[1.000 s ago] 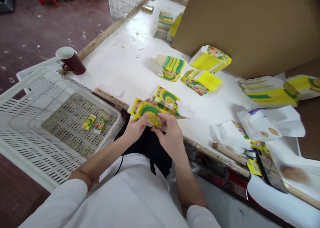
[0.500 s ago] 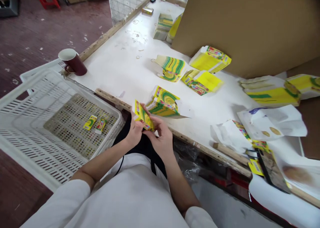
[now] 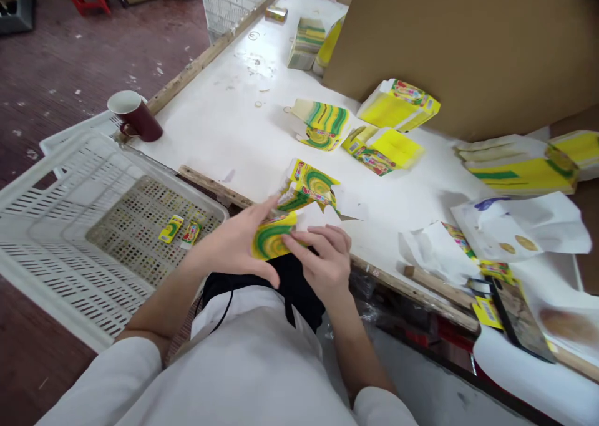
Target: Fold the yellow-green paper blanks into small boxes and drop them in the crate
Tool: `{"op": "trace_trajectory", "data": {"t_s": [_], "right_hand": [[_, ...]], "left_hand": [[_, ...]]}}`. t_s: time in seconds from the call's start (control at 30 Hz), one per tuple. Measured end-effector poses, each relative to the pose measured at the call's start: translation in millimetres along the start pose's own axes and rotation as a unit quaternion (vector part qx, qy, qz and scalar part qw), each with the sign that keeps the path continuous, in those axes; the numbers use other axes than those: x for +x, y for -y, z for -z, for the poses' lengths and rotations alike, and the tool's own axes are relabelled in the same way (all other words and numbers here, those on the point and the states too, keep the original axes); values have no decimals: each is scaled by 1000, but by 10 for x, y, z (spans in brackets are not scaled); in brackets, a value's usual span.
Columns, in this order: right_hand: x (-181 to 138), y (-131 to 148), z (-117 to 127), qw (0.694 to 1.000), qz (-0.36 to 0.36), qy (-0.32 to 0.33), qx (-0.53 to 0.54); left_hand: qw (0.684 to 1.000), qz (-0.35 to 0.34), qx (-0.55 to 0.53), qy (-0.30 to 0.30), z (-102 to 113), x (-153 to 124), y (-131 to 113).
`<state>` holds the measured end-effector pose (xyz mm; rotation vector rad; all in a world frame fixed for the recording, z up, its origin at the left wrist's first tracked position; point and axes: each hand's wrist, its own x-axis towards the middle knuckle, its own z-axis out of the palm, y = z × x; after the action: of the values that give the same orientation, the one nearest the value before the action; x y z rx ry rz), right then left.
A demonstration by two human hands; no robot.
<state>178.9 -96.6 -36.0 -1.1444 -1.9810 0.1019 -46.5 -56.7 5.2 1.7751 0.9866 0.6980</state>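
At the surface's [image 3: 210, 126] near edge, a right hand [image 3: 326, 259] holds a yellow carton [image 3: 270, 239]; the left hand [image 3: 241, 242], its grip wide, frames the carton's left end. Two boxes [image 3: 171, 229] lie in the left crate [image 3: 60, 289].

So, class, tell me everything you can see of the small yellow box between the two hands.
The small box looks like thin card, its yellow face printed with curved green bands. White card, apparently its open flaps, shows near the right hand. It sits tilted at the near edge of the table. The right hand touches the printed face; the left hand spreads around the other end. Its inside is hidden.
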Motion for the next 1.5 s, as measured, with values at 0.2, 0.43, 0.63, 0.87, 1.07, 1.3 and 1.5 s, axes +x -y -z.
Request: {"op": "trace_trajectory", "data": {"t_s": [0.2,0.43,0.63,0.87,1.07,1.3,1.5], "right_hand": [[38,117,-166,929,-226,-107,273],[61,72,-269,661,-373,175,627],[-72,91,-301,866,-231,104,431],[-35,37,-221,964,-122,28,233],[21,-151,-106,953,-73,185,230],[101,0,-181,962,-128,133,202],[194,-379,-48,983,-173,-63,-24]], "left_hand": [[987,13,158,-26,-451,41,120],[960,-110,259,-6,-499,-14,190],[981,-81,175,-18,-523,2,252],[966,-16,245,-84,-445,21,214],[954,21,294,-43,-288,14,151],[941,38,335,-28,-277,44,108],[848,200,483,-91,361,-254,229]]}}
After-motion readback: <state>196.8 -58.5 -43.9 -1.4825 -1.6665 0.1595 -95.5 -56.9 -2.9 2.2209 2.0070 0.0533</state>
